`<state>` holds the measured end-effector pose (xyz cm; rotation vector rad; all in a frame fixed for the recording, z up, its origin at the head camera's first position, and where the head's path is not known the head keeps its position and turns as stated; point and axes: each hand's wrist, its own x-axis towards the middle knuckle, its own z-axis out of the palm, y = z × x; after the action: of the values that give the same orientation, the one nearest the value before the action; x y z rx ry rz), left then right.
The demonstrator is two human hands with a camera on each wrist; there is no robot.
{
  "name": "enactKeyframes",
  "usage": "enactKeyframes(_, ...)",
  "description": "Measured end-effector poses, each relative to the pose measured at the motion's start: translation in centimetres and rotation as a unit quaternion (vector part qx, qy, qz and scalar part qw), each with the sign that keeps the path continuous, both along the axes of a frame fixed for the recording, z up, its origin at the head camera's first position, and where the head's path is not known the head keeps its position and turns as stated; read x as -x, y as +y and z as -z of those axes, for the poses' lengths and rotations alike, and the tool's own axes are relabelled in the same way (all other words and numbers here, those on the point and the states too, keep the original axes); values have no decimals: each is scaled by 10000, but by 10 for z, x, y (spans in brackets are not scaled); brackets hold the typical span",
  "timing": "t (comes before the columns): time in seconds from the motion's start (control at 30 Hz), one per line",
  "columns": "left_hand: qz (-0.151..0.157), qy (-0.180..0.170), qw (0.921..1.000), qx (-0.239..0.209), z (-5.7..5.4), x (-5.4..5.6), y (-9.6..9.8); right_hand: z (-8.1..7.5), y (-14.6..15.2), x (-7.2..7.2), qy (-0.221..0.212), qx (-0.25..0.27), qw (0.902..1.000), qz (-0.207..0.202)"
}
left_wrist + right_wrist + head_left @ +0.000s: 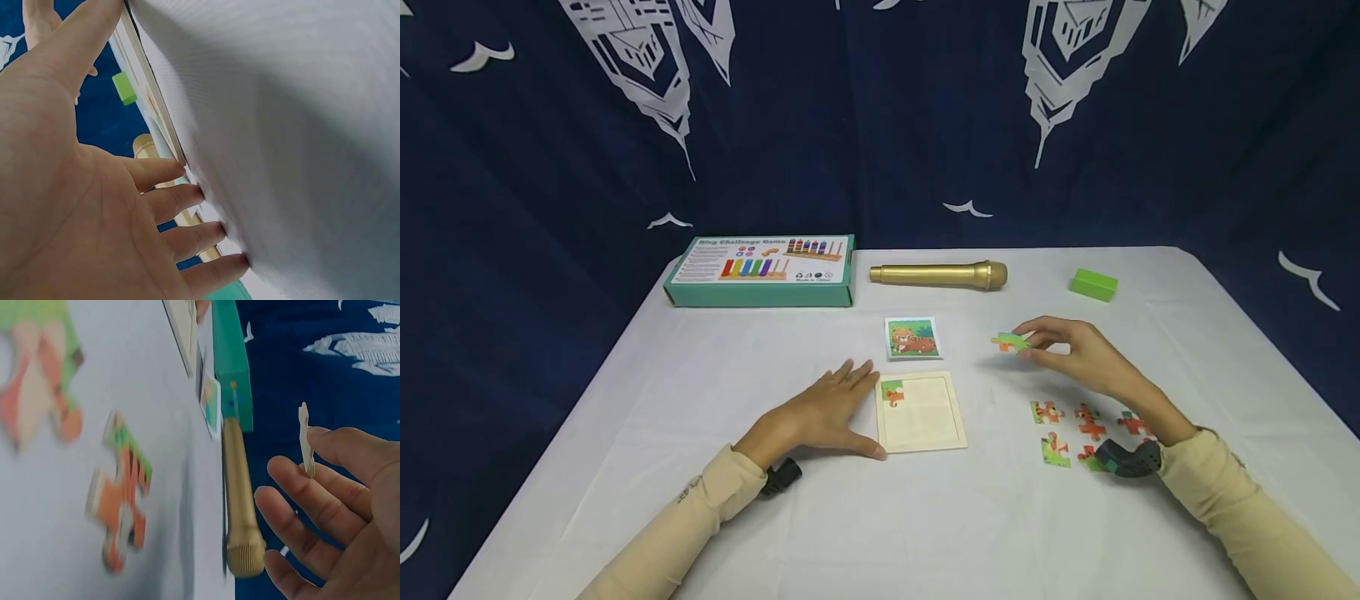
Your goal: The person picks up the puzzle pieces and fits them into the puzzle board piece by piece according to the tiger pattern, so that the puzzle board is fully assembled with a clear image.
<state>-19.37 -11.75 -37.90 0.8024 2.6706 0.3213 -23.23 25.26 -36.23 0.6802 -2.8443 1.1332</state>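
Note:
A green and orange puzzle piece point(1009, 342) is pinched between thumb and fingers of my right hand point(1078, 354), held above the table; in the right wrist view the piece point(305, 440) appears edge-on. My left hand point(827, 412) lies with spread, straight fingers at the left edge of a square wooden puzzle tray point(925, 421), thumb and fingertips touching or very near its frame. One puzzle piece point(892, 392) sits in the tray's upper left corner. Right of the tray several loose pieces point(1090, 422) lie on the cloth, some partly hidden by the right wrist.
Behind the tray lies a small tiger picture card point(913, 338). Farther back are a green game box point(760, 293), a gold microphone point(936, 275) and a bright green block point(1093, 285). A white cloth covers the table point(850, 533); a dark blue curtain point(880, 125) hangs behind.

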Motion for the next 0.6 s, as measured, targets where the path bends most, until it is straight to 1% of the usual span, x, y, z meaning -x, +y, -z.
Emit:
enactKeyframes(0.13,1,13,10000,21,0,0,0,2,-22,3,147,85,9993,-345)
enactKeyframes(0.27,4,1,10000,19,-1,0,-1,7,-40,5,138,154,9978,-633)
enactKeyframes(0.43,4,-15,10000,-1,-1,0,-1,12,-59,5,-56,219,9972,-713)
enactKeyframes(0.6,25,21,10000,-11,0,0,-1,15,-74,5,-140,311,9961,-816)
